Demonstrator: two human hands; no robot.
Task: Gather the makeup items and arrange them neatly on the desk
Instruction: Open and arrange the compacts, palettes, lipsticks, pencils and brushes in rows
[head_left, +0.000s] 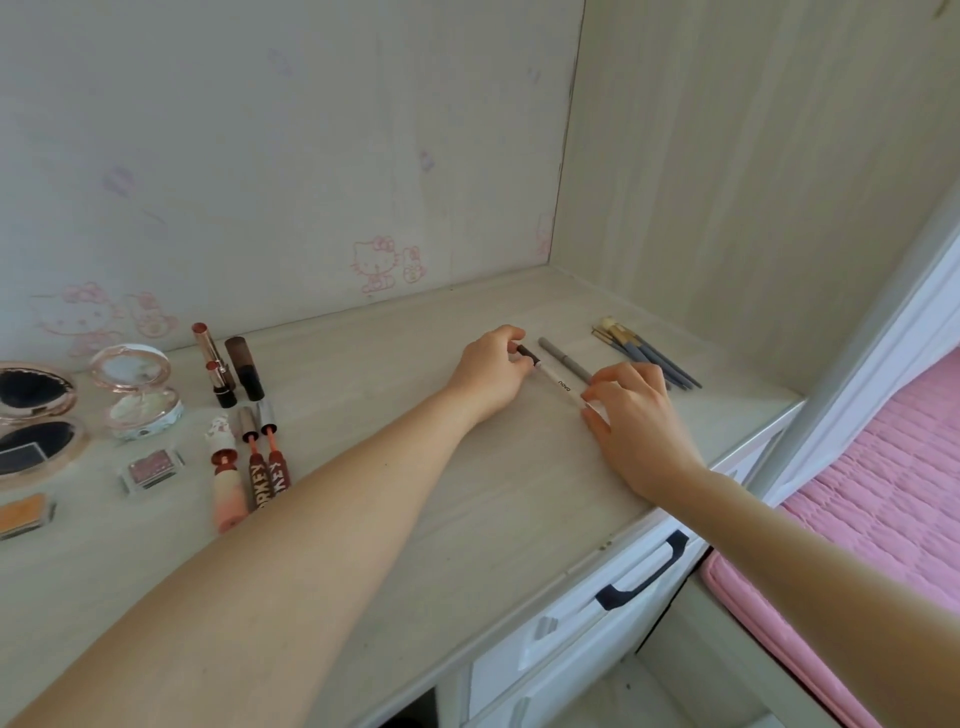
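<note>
A white makeup pen (560, 383) with a dark cap lies slanted on the pale desk (467, 493). My left hand (493, 371) pinches its dark capped end; my right hand (636, 415) pinches its lower end. A grey pencil (563, 358) lies parallel just behind it. Several blue-handled brushes (641, 353) lie together further right. On the left stand two lipsticks (215, 369) and a dark tube (245, 369), with three lip glosses (249, 467) lying in front.
Open round compacts (137, 389) (31, 415), a small pink eyeshadow case (151, 467) and an orange case (23, 512) sit at far left. A side panel (753, 182) closes the desk's right end. White drawers with a dark handle (644, 571) are below; a pink bed (893, 493) lies right.
</note>
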